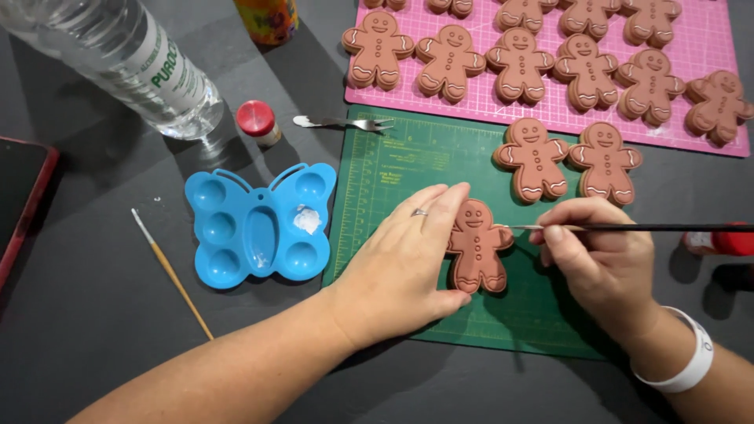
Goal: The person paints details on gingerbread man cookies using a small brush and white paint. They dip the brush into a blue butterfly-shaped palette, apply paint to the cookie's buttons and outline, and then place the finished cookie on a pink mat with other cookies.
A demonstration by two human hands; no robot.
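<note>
Left hand (408,259) steadying gingerbread figure (477,247) on green mat (393,169), fingers (448,212) narrowly closed along its edge. Right hand (601,251) pinching thin brush (628,228), tip at figure's arm. Blue palette (259,224) just beside mat.

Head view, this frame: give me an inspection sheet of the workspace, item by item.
Surface: dark table; green cutting mat in front, pink cutting mat behind it.
Job's things: unpainted gingerbread figure on the green mat; thin paintbrush with its tip at the figure's arm.
Clutter: two painted figures on green; more on pink; blue butterfly palette with white paint; spare brush; red-capped jar; small fork; clear water bottle.
Grips: left hand steadies the figure; right hand holds the paintbrush.
Cables: nothing seen.
Surroundings: red-edged dark object at the left edge.
</note>
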